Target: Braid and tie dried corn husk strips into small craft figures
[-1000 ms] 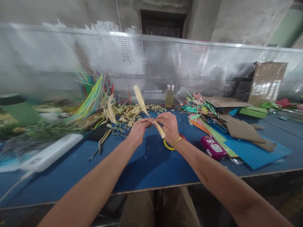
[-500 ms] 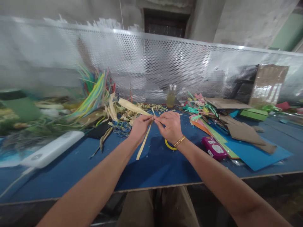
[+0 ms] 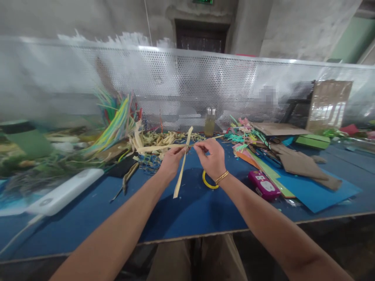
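Observation:
Above the blue table, my left hand pinches two pale dried husk strips where they cross. One husk strip runs up and down, its lower end hanging toward me. The other husk strip reaches out to the left and narrows toward my fingers. My right hand, with a gold bracelet on the wrist, is closed just right of the crossing, its thumb and fingertips on the thin twisted end of the husk. A yellow ring lies below my right hand.
Behind my hands sit loose dried husks and a glass bottle. To the left are a white power strip and colourful stems. On the right lie a purple case, cardboard pieces and blue paper.
My right fingers have drawn slightly away from the left ones, opening a small gap. The wide strip swung down to near level, and the crossing strip shows more of its upper end.

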`<state>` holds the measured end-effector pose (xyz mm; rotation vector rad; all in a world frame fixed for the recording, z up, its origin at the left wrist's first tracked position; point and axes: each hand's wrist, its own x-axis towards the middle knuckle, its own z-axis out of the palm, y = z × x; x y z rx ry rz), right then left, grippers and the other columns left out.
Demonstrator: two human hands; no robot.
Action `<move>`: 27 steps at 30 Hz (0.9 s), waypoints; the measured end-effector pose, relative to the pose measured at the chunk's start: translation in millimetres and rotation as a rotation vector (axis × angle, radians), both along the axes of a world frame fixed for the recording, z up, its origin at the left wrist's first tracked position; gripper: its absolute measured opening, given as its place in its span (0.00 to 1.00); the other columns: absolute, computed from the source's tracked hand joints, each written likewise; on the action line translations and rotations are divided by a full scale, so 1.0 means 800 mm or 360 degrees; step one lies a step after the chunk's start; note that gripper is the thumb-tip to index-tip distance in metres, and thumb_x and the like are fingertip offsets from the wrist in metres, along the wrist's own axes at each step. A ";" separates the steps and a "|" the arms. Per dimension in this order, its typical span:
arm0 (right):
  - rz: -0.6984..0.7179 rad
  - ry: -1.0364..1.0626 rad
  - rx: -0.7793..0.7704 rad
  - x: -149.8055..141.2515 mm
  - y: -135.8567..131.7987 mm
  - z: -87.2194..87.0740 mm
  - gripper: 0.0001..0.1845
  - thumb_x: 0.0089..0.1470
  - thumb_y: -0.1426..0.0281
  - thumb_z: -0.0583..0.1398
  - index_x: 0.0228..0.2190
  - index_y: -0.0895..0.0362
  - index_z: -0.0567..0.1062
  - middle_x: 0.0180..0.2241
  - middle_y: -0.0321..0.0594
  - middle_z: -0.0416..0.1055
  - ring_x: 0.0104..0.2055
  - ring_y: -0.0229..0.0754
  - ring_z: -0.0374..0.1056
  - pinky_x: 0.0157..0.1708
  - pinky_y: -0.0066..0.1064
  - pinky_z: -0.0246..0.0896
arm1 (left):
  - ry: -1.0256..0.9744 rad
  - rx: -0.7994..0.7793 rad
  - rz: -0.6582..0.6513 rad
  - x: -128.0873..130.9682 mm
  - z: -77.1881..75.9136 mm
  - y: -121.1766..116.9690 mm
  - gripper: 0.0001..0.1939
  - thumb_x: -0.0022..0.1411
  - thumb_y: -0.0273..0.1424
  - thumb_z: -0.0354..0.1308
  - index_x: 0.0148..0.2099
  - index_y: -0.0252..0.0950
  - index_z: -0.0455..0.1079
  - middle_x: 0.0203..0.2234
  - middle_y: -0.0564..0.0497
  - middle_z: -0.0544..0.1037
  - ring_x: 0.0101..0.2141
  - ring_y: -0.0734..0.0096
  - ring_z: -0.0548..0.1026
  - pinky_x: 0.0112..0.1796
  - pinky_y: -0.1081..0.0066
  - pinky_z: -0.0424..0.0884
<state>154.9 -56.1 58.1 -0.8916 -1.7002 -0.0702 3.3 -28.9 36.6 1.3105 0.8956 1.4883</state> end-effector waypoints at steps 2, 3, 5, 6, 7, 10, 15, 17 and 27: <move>0.0040 0.0106 -0.0105 -0.005 -0.002 -0.002 0.11 0.55 0.65 0.57 0.25 0.55 0.74 0.25 0.38 0.70 0.29 0.38 0.63 0.33 0.32 0.59 | -0.0006 0.0030 -0.0002 -0.001 -0.003 0.002 0.17 0.45 0.41 0.66 0.36 0.35 0.76 0.31 0.49 0.78 0.33 0.68 0.72 0.37 0.69 0.65; 0.0074 0.0164 -0.0191 -0.008 -0.002 -0.006 0.11 0.53 0.64 0.58 0.23 0.55 0.73 0.23 0.37 0.70 0.27 0.37 0.63 0.31 0.31 0.59 | -0.0005 0.0043 0.0003 -0.001 -0.003 0.003 0.17 0.46 0.41 0.65 0.36 0.35 0.76 0.30 0.49 0.78 0.33 0.68 0.72 0.37 0.69 0.65; 0.0183 0.0302 -0.0417 -0.015 0.000 -0.014 0.12 0.51 0.63 0.60 0.21 0.56 0.73 0.21 0.35 0.69 0.24 0.36 0.62 0.26 0.29 0.58 | 0.0024 0.0073 0.0016 -0.001 -0.004 0.004 0.16 0.47 0.41 0.65 0.35 0.35 0.76 0.29 0.49 0.78 0.33 0.67 0.72 0.38 0.68 0.65; 0.0254 0.0386 -0.0537 -0.018 0.001 -0.018 0.12 0.50 0.62 0.60 0.21 0.56 0.73 0.21 0.35 0.69 0.23 0.36 0.61 0.25 0.28 0.57 | 0.0043 0.0095 0.0027 -0.001 -0.004 0.004 0.15 0.48 0.40 0.64 0.34 0.35 0.76 0.28 0.49 0.78 0.34 0.67 0.72 0.38 0.68 0.65; 0.0325 0.0477 -0.0640 -0.021 0.003 -0.022 0.12 0.49 0.62 0.61 0.21 0.56 0.73 0.21 0.35 0.70 0.23 0.35 0.62 0.25 0.28 0.58 | 0.0060 0.0124 0.0044 -0.001 -0.004 0.004 0.14 0.48 0.40 0.64 0.34 0.35 0.76 0.28 0.49 0.78 0.34 0.66 0.72 0.39 0.68 0.65; 0.0436 0.0761 -0.0847 -0.027 0.006 -0.027 0.11 0.46 0.61 0.62 0.24 0.57 0.74 0.24 0.36 0.71 0.26 0.35 0.63 0.28 0.28 0.59 | 0.0092 0.0199 0.0122 -0.001 -0.004 0.003 0.13 0.48 0.38 0.64 0.34 0.35 0.75 0.30 0.49 0.77 0.36 0.66 0.71 0.40 0.68 0.65; 0.0568 0.1096 -0.1135 -0.027 0.009 -0.025 0.16 0.43 0.57 0.62 0.24 0.58 0.72 0.23 0.34 0.68 0.25 0.33 0.59 0.29 0.27 0.55 | 0.0255 0.0216 0.0202 -0.001 -0.005 -0.002 0.13 0.48 0.38 0.64 0.35 0.37 0.74 0.29 0.51 0.76 0.34 0.67 0.71 0.38 0.68 0.66; 0.0593 0.1136 -0.1208 -0.025 0.012 -0.026 0.18 0.42 0.55 0.63 0.21 0.58 0.71 0.21 0.33 0.66 0.24 0.33 0.57 0.27 0.27 0.53 | 0.0321 0.0295 0.0168 0.000 -0.006 -0.003 0.11 0.51 0.38 0.62 0.34 0.37 0.75 0.31 0.50 0.76 0.36 0.66 0.72 0.40 0.68 0.66; 0.0636 0.0986 -0.1310 -0.016 0.018 -0.022 0.17 0.40 0.57 0.64 0.20 0.59 0.73 0.20 0.34 0.67 0.24 0.33 0.58 0.27 0.28 0.52 | 0.0458 0.0443 0.0212 -0.006 -0.011 0.007 0.09 0.51 0.37 0.61 0.33 0.38 0.75 0.35 0.49 0.76 0.39 0.63 0.73 0.42 0.66 0.67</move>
